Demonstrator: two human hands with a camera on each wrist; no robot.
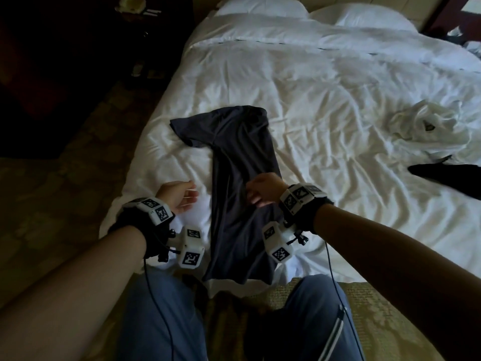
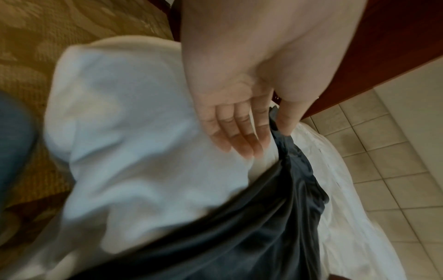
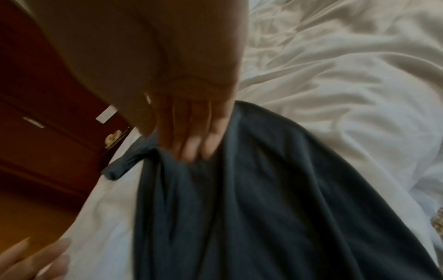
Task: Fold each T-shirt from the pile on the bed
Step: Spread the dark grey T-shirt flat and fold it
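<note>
**Soft dark shirt, half folded at the bed's near edge**

Head view: the dark T-shirt point(image 1: 242, 178) lies lengthwise on the bed point(image 1: 338, 100), hem hanging over the near edge. It looks limp and light, so the hem or the shoulders are probably the best holds. The right hand point(image 1: 263, 188) pinches the shirt's mid-body fabric; the left hand point(image 1: 179, 195) rests just beside it with fingers relaxed. There is free sheet toward the bed's left edge, and a pile point(image 1: 429, 131) lies near the right edge.

Left wrist view: the fingers point(image 2: 239, 132) are straight and hold nothing.

Right wrist view: the fingertips point(image 3: 191, 144) are bunched into the cloth.

In my right wrist view, my right hand point(image 3: 191, 121) rests its fingers point(image 3: 189, 145) on the dark T-shirt point(image 3: 263, 199), bunching the cloth. The shirt lies lengthwise on the bed point(image 3: 347, 94). My left hand point(image 3: 31, 261) shows at lower left.
</note>
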